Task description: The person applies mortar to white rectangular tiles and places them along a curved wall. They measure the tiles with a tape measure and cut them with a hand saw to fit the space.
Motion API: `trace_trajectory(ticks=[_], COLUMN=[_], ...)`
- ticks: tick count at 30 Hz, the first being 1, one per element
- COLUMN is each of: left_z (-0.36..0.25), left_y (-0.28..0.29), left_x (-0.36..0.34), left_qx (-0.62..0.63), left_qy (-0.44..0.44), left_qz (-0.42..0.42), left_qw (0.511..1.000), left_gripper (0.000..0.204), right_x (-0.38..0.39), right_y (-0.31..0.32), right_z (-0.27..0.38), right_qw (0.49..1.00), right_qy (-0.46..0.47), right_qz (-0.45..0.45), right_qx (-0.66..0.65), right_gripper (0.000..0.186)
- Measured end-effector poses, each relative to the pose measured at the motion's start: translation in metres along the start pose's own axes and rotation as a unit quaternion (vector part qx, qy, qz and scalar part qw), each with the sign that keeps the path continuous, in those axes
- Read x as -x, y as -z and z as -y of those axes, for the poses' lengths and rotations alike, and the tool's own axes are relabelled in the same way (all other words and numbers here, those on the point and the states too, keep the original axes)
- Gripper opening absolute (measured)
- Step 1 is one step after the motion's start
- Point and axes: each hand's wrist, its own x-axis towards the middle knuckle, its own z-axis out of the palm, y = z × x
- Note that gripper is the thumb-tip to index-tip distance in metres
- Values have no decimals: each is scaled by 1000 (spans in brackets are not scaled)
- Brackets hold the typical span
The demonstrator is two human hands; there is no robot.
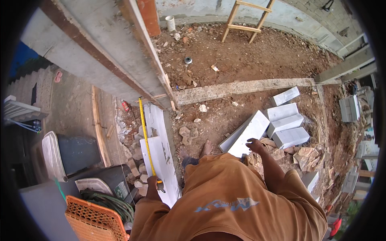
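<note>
Head view shows a measurement in hand: the tape measure point(160, 184) is at the left hand point(152, 186), its fingers closed around the case, and the yellow blade point(143, 127) is drawn out along the white block row point(154, 116). The blade's far end reaches the foot of the grey wall panel point(120, 60); whether it is hooked there cannot be told. An upper block point(157, 160) seems to sit on the row, while the stretch nearer the panel shows only the lower course, so the second layer looks partly done. Loose blocks point(292, 137) lie unlaid on the soil at right. The right hand point(255, 145) is by a slanted block point(252, 130); whether its fingers are open or touching it is unclear.
</note>
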Motion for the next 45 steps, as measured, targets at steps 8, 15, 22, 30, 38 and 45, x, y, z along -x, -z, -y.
trace_trajectory(ticks=[8,15,22,30,38,45], left_z=[7,-23,-91,-185,-278,-421], left_y=[8,-29,-92,-153,-221,-352], left_x=[38,88,121,140,147,169], left_qx=[-14,-68,-138,-232,-353,-522], left_qy=[13,-25,-97,-158,-189,-225], left_qz=[-8,48,125,189,250,292], left_qw=[1000,996,978,941,882,769], left_gripper=[22,24,26,29,33,36], right_x=[-5,-7,19,50,47,56], right_y=[33,49,29,-14,3,-11], right_z=[-11,-43,-113,-175,-145,-154], right_qw=[999,997,980,959,896,888], right_qy=[-7,-15,-89,-178,-186,-268], right_qz=[-24,-64,-95,-77,-201,-249], right_qx=[24,-40,-153,-207,-349,-279], right_gripper=[50,51,52,44,36,41])
